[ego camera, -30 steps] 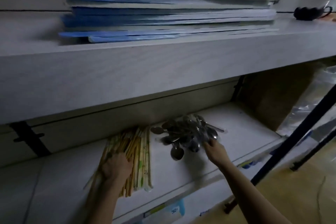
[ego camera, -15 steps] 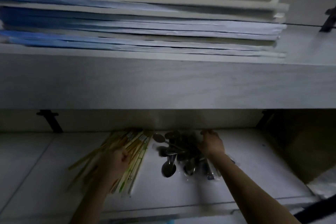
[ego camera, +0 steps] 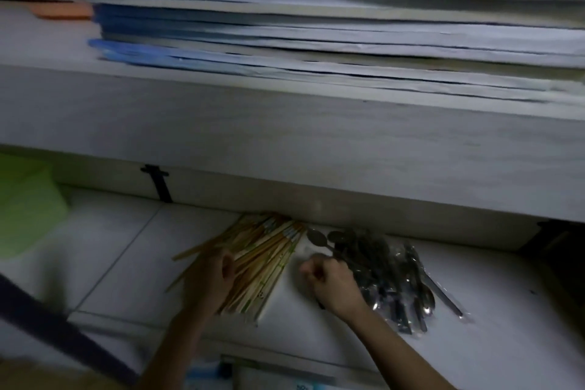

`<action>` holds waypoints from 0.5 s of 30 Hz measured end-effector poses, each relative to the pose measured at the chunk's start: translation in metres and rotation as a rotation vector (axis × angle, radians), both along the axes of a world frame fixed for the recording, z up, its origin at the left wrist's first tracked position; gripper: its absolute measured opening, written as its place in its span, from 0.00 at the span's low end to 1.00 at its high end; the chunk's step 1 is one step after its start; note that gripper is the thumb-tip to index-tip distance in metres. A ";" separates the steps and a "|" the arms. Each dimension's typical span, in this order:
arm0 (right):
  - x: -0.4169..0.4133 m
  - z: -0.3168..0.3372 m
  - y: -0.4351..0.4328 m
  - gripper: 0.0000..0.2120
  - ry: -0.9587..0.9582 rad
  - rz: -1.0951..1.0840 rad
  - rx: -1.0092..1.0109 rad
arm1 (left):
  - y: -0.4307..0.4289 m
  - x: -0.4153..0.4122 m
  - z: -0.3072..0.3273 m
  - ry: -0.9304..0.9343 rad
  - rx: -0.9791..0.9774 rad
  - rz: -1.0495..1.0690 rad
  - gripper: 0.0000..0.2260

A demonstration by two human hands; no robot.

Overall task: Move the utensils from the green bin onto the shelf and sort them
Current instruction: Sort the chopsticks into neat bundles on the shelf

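A fan of wrapped wooden chopsticks (ego camera: 262,250) lies on the white lower shelf (ego camera: 126,247). My left hand (ego camera: 212,279) rests on their near ends, fingers curled over them. Right of them sits a pile of metal spoons (ego camera: 386,266), some in clear plastic. My right hand (ego camera: 335,285) is at the pile's left edge, closed around spoon handles. The green bin (ego camera: 25,206) shows blurred at the far left of the same shelf.
A thick upper shelf board (ego camera: 285,142) overhangs closely, carrying a tall stack of blue and white folders (ego camera: 316,35) and something orange (ego camera: 63,11) at the left. A dark diagonal bar (ego camera: 63,332) crosses the lower left. A black bracket (ego camera: 160,184) sits on the back wall.
The view swung left, bringing the green bin into sight. My right hand came from the far side of the spoons to their near left edge and closed. My left hand stays on the chopsticks.
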State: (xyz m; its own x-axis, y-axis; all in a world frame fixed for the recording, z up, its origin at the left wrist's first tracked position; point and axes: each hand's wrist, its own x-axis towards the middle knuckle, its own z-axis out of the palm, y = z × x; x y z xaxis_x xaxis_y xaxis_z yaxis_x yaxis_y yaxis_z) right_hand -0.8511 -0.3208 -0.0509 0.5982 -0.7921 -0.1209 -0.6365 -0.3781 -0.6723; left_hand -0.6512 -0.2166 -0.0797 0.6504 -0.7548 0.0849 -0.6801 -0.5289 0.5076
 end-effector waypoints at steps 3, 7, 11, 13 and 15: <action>0.020 -0.009 0.010 0.11 0.004 0.018 0.029 | 0.006 0.012 -0.001 0.029 -0.004 0.002 0.12; 0.045 -0.015 0.015 0.11 -0.009 -0.032 0.089 | 0.008 0.024 0.003 0.066 -0.014 -0.075 0.09; 0.072 -0.016 0.023 0.11 -0.063 -0.144 0.185 | 0.001 0.036 -0.006 0.040 0.033 -0.264 0.11; 0.084 -0.019 0.026 0.11 -0.036 -0.226 0.188 | -0.003 0.039 -0.006 0.033 0.082 -0.342 0.13; 0.092 -0.024 0.029 0.12 0.030 -0.283 0.193 | -0.007 0.041 -0.007 0.007 0.124 -0.401 0.16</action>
